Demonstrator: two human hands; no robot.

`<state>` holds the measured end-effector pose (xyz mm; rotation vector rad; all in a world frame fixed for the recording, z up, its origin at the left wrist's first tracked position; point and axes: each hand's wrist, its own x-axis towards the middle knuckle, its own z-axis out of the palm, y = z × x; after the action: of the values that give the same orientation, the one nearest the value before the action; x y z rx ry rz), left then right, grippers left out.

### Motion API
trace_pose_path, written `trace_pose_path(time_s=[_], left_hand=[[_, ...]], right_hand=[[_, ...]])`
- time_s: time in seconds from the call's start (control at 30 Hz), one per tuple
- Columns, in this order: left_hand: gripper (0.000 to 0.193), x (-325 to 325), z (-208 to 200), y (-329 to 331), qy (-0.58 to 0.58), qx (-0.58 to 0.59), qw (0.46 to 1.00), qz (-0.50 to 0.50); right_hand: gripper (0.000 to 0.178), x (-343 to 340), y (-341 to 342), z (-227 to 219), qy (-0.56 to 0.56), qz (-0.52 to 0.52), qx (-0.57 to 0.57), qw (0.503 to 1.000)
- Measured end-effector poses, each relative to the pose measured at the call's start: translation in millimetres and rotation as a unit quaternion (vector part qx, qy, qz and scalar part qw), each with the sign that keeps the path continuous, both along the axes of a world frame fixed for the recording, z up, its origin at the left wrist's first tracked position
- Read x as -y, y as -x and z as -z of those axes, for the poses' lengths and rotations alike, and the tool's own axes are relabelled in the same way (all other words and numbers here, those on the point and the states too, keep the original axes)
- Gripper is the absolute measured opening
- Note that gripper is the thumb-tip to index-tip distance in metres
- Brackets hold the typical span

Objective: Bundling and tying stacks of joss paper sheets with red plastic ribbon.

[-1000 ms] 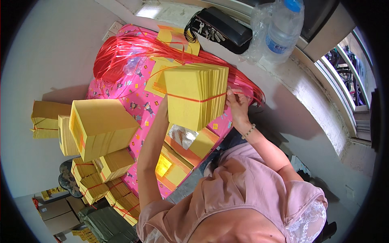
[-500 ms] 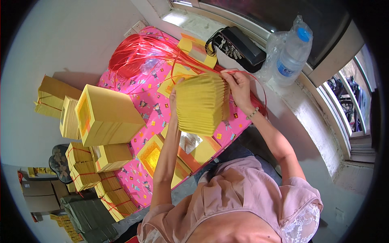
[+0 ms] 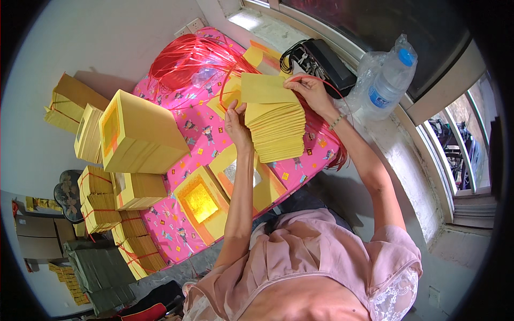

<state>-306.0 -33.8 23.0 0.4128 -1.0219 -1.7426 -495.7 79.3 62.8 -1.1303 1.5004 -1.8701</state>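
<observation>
A thick stack of yellow paper sheets (image 3: 276,131) stands at the table's middle, its layered edges facing me and a flat sheet on top. My right hand (image 3: 315,97) is closed at its far right corner, pinching a red plastic strip (image 3: 329,85) between thumb and fingers. At the stack's left side my left hand (image 3: 237,125) is raised with curled fingers, closed on the red strip where it loops down beside the paper. How the strip runs under or behind the stack is hidden.
A bundle of red strips (image 3: 184,61) covers the far end of the pink patterned table (image 3: 171,235). Tall yellow paper stacks (image 3: 144,134) stand left. Foil-square sheets (image 3: 201,200) lie in front. A black case (image 3: 332,64) and a water bottle (image 3: 388,85) occupy the windowsill.
The paper stack has tilted, so its flat top sheet now shows. My left hand has come out from behind its left side, and my right hand has moved slightly up and left.
</observation>
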Motion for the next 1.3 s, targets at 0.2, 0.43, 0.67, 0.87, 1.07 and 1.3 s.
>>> trace_pose_path(time_s=[0.2, 0.43, 0.67, 0.87, 1.07, 1.3], left_hand=[[0.037, -29.8, 14.5, -10.0, 0.065, 0.013, 0.997, -0.027], [0.034, -90.7, 21.9, -24.4, 0.095, 0.1, 0.989, -0.054], [0.034, -123.0, 23.7, -33.6, 0.125, 0.093, 0.983, -0.101], [0.033, -124.5, 8.6, -44.0, 0.127, 0.087, 0.985, -0.077], [0.023, -107.1, -34.0, -47.7, 0.454, 0.242, 0.813, -0.271], [0.021, -86.1, -82.0, -42.1, 0.291, 0.3, 0.906, -0.066]], right_hand=[[0.01, -9.3, 9.8, 5.3, -0.05, -0.034, -0.011, 0.998], [0.015, -22.7, 10.3, -10.4, -0.124, -0.064, 0.018, 0.99], [0.012, -25.3, 3.9, -23.2, -0.163, -0.131, -0.06, 0.976], [0.011, -27.9, -3.9, -19.7, -0.165, -0.136, -0.068, 0.975], [0.009, -32.8, -8.6, -10.6, -0.122, -0.132, -0.078, 0.981], [0.009, -35.0, -9.2, -8.1, -0.123, -0.136, -0.098, 0.978]])
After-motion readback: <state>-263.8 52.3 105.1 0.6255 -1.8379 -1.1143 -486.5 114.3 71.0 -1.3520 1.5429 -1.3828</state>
